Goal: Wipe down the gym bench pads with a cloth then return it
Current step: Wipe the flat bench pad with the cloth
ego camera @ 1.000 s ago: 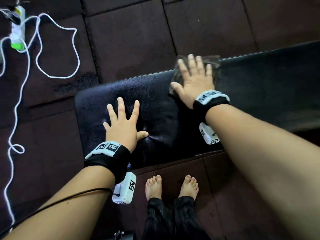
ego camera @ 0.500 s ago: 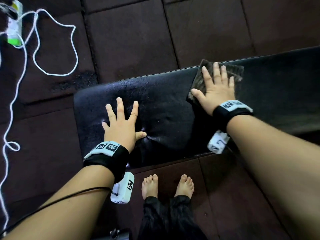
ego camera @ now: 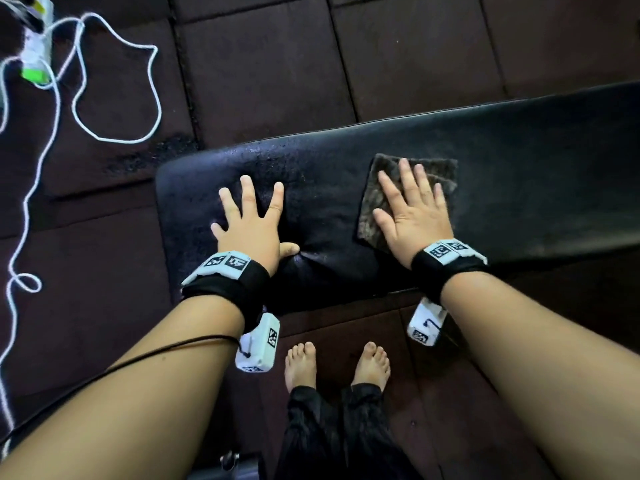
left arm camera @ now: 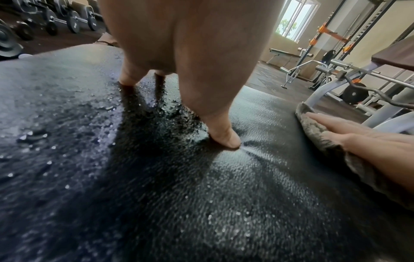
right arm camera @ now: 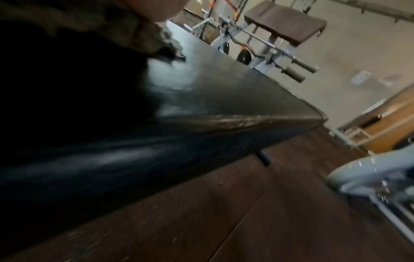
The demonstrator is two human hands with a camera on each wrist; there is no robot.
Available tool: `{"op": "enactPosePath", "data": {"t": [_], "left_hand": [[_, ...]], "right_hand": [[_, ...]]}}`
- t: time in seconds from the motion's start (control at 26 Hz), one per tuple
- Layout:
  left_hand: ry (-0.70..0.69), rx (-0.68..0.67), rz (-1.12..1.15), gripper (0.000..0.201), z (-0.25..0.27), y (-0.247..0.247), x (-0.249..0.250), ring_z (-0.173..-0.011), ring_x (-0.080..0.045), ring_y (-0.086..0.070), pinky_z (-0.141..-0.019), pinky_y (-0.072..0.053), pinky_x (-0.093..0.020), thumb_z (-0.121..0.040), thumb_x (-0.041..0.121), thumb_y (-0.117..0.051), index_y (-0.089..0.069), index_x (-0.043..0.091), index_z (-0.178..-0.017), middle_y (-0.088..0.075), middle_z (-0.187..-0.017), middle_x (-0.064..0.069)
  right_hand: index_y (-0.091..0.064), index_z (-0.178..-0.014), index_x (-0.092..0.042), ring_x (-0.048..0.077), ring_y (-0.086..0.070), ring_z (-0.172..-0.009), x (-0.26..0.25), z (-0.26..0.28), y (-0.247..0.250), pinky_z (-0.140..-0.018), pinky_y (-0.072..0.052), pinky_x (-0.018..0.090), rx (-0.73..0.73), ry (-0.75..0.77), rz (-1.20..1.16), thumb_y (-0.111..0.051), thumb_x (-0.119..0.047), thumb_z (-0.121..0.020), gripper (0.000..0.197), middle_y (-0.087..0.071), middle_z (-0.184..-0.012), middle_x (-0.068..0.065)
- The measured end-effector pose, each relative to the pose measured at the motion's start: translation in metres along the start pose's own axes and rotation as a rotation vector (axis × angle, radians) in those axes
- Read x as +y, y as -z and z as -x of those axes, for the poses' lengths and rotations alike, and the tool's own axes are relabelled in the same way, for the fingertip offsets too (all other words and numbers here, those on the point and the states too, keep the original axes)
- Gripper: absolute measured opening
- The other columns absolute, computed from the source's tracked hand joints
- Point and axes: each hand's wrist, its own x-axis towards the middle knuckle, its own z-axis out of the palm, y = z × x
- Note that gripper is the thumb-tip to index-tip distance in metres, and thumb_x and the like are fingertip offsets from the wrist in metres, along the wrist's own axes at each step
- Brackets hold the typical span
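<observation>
a person's right hand (ego camera: pixel 414 216) is pressing a cloth (ego camera: pixel 375 199) flat-fingered on the wet bench pad (ego camera: pixel 329 188), left hand (ego camera: pixel 251 226) spreading open beside it.

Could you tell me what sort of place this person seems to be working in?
Most likely a gym's weight room. The left wrist view shows a row of dumbbells and a rack with orange fittings, and the right hand presses a cloth on a black padded bench pad above dark floor tiles.

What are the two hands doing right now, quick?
Left hand: open, fingers spread, pressing flat on the bench pad.
Right hand: open, pressing the cloth flat on the pad.
</observation>
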Motion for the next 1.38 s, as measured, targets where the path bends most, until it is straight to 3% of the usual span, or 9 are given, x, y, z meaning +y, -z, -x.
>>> {"op": "enactPosePath", "data": {"t": [0.08,0.19,0.31,0.61,0.81,0.96,1.08,1.23,1.38], "left_hand": [[0.007,-0.018,0.015,0.108,0.001,0.001,0.002,-0.15,-0.044,0.021,-0.113,-0.023,-0.072,-0.086,0.063,-0.066,0.014,0.046,-0.156,0.031,-0.164,-0.007],[-0.026,-0.022,0.032,0.105,0.006,0.005,0.0,-0.151,-0.044,0.019,-0.112,-0.025,-0.072,-0.087,0.059,-0.068,0.008,0.046,-0.158,0.029,-0.165,-0.006],[-0.117,-0.013,-0.002,0.096,0.012,0.013,-0.02,-0.153,-0.041,0.012,-0.116,-0.021,-0.069,-0.089,0.056,-0.068,-0.001,0.048,-0.158,0.02,-0.168,0.0],[0.046,0.009,0.018,0.119,0.023,0.012,-0.125,-0.155,-0.034,0.003,-0.118,-0.023,-0.064,-0.078,0.061,-0.077,0.006,0.036,-0.16,0.018,-0.168,-0.001],[0.046,-0.064,0.037,0.13,0.021,0.002,-0.131,-0.155,-0.035,0.001,-0.114,-0.027,-0.067,-0.075,0.062,-0.079,0.017,0.032,-0.158,0.034,-0.163,0.0],[0.034,-0.056,0.017,0.129,0.018,-0.002,-0.134,-0.154,-0.036,-0.007,-0.111,-0.031,-0.067,-0.076,0.067,-0.074,0.022,0.034,-0.156,0.038,-0.161,0.001],[0.035,-0.065,-0.011,0.128,0.016,-0.004,-0.133,-0.154,-0.036,-0.009,-0.11,-0.032,-0.066,-0.077,0.069,-0.071,0.023,0.034,-0.156,0.038,-0.161,-0.001],[0.032,-0.046,-0.018,0.128,0.015,-0.005,-0.133,-0.153,-0.037,-0.012,-0.11,-0.034,-0.064,-0.077,0.069,-0.071,0.021,0.032,-0.157,0.036,-0.162,-0.003],[0.033,-0.033,-0.035,0.128,0.016,-0.005,-0.132,-0.151,-0.038,-0.015,-0.109,-0.036,-0.062,-0.077,0.065,-0.074,0.019,0.032,-0.158,0.034,-0.163,-0.004]], "right_hand": [[-0.002,-0.162,-0.032,0.027,0.014,-0.156,-0.044,0.006,-0.012,-0.123,0.004,0.055,0.003,-0.097,0.019,-0.031,-0.056,-0.102,0.071,0.016,-0.17,0.005],[-0.004,-0.163,-0.029,0.029,0.014,-0.156,-0.108,0.034,-0.028,-0.124,0.0,0.058,-0.07,0.175,0.084,-0.034,-0.054,-0.102,0.072,0.015,-0.17,0.008],[-0.009,-0.161,-0.038,0.023,0.009,-0.157,-0.094,0.028,-0.023,-0.125,-0.005,0.053,-0.108,0.317,0.104,-0.033,-0.062,-0.098,0.072,0.009,-0.171,0.0],[-0.002,-0.163,-0.027,0.03,0.013,-0.156,-0.161,-0.072,-0.003,-0.124,0.002,0.057,0.032,0.038,0.057,-0.028,-0.06,-0.1,0.075,0.013,-0.17,0.009],[-0.007,-0.163,-0.023,0.032,0.012,-0.156,-0.21,0.001,-0.032,-0.123,-0.003,0.06,-0.045,0.334,0.164,-0.03,-0.059,-0.098,0.078,0.012,-0.17,0.012],[-0.015,-0.162,-0.033,0.027,-0.002,-0.157,-0.163,0.031,-0.03,-0.124,-0.011,0.054,-0.142,0.638,0.24,-0.032,-0.067,-0.095,0.077,-0.001,-0.171,0.004],[-0.013,-0.161,-0.038,0.025,0.0,-0.157,-0.13,-0.035,0.005,-0.124,-0.013,0.056,-0.089,0.398,0.219,-0.031,-0.072,-0.094,0.077,0.0,-0.171,0.002],[-0.003,-0.163,-0.029,0.03,0.011,-0.156,-0.19,-0.083,0.004,-0.124,0.0,0.057,-0.025,0.072,0.091,-0.032,-0.063,-0.098,0.079,0.012,-0.17,0.009],[-0.005,-0.163,-0.026,0.032,0.012,-0.156,-0.23,-0.006,-0.032,-0.124,-0.003,0.059,-0.067,0.354,0.154,-0.034,-0.061,-0.098,0.08,0.013,-0.17,0.011]]}}
